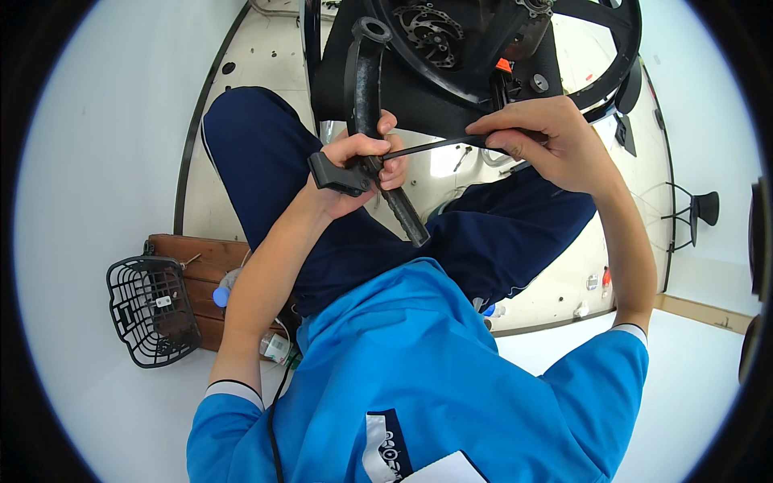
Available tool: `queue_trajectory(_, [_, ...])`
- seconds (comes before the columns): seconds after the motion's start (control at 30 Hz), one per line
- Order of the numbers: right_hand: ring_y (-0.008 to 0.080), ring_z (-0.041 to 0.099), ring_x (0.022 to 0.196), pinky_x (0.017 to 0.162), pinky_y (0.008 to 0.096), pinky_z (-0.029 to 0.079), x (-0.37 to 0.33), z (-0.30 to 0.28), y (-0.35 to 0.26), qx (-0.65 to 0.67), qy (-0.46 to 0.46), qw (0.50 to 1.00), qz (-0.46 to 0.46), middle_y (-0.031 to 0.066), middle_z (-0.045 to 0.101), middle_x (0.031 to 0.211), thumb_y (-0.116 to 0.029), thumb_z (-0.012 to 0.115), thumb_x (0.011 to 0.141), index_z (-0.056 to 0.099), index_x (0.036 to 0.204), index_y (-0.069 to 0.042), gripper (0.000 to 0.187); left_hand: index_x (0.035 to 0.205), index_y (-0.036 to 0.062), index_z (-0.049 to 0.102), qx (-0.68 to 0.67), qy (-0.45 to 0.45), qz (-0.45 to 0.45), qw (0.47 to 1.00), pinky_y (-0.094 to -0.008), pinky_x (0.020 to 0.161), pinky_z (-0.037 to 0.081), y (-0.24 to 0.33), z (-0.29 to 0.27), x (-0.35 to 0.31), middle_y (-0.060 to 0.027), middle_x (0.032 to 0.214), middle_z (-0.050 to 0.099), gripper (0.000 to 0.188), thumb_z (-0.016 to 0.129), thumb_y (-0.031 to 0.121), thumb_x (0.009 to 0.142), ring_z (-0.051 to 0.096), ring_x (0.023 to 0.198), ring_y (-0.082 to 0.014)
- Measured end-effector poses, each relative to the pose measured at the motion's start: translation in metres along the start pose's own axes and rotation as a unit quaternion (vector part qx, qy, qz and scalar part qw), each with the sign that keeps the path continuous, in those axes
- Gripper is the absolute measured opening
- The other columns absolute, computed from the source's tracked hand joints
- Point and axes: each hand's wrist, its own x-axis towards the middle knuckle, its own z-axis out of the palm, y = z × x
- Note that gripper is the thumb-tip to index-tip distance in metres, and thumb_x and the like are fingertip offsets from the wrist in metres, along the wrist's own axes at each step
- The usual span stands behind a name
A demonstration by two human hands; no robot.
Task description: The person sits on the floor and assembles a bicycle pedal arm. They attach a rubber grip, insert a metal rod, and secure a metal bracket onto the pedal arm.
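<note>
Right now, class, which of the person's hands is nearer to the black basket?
The left hand. In the picture it is above and right of the black basket, holding a dark curved part; the right hand is farther right, holding a thin black rod.

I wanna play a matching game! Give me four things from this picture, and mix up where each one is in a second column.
Things:
1. Black curved bar with a ring-shaped end
2. Thin straight black rod
3. Black openwork basket
4. Big black spoked wheel

Places:
A. At the left, by brown wooden boards
B. Cut off by the picture's top edge
C. Pinched in the right hand
D. Gripped by the left hand

Right pairs: 1-D, 2-C, 3-A, 4-B
</note>
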Motion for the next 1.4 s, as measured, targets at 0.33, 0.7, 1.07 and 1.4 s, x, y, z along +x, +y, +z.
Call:
queue_trajectory(0.33, [0.0174, 0.066, 0.067, 0.059, 0.0237, 0.051, 0.014, -0.006, 0.001, -0.004, -0.079, 0.997, 0.017, 0.0117, 0.072, 0.085, -0.011, 0.063, 0.09, 0.073, 0.097, -0.001, 0.016, 0.096, 0.0098, 0.042, 0.139, 0.06, 0.017, 0.988, -0.0305, 0.056, 0.04, -0.009, 0.01, 0.0, -0.0059, 0.067, 0.049, 0.023, 0.062, 0.008, 0.084, 0.05, 0.06, -0.0165])
queue_trajectory(0.7, [0.0134, 0.061, 0.066, 0.061, 0.0228, 0.047, -0.002, 0.002, 0.008, 0.064, -0.093, 0.988, 0.108, 0.0107, 0.07, 0.083, -0.009, 0.059, 0.093, 0.071, 0.098, 0.003, 0.018, 0.095, 0.0063, 0.044, 0.256, 0.055, 0.065, 0.963, -0.0327, 0.063, 0.051, -0.016, 0.003, -0.001, -0.0069, 0.075, 0.054, 0.015, 0.058, 0.007, 0.089, 0.057, 0.066, -0.0159])
queue_trajectory(1.07, [0.0059, 0.035, 0.045, 0.041, 0.0214, 0.026, -0.018, 0.014, 0.021, 0.336, -0.134, 0.839, 0.407, -0.0007, 0.048, 0.059, -0.022, 0.058, 0.098, 0.068, 0.106, 0.006, 0.031, 0.098, 0.0047, 0.047, 0.463, 0.056, 0.107, 0.878, -0.0318, 0.073, 0.052, -0.025, 0.0, -0.006, -0.0053, 0.077, 0.055, 0.014, 0.058, 0.007, 0.09, 0.058, 0.073, -0.0137])
queue_trajectory(1.4, [0.0129, 0.058, 0.073, 0.064, 0.0262, 0.046, -0.021, -0.006, -0.024, 0.016, 0.012, 0.993, 0.117, 0.0085, 0.065, 0.092, -0.006, 0.058, 0.091, 0.065, 0.114, -0.002, 0.024, 0.095, 0.0102, 0.042, 0.156, 0.074, -0.002, 0.985, -0.0294, 0.056, 0.043, -0.011, 0.014, 0.001, -0.0036, 0.07, 0.049, 0.02, 0.06, 0.009, 0.085, 0.05, 0.061, -0.0134])
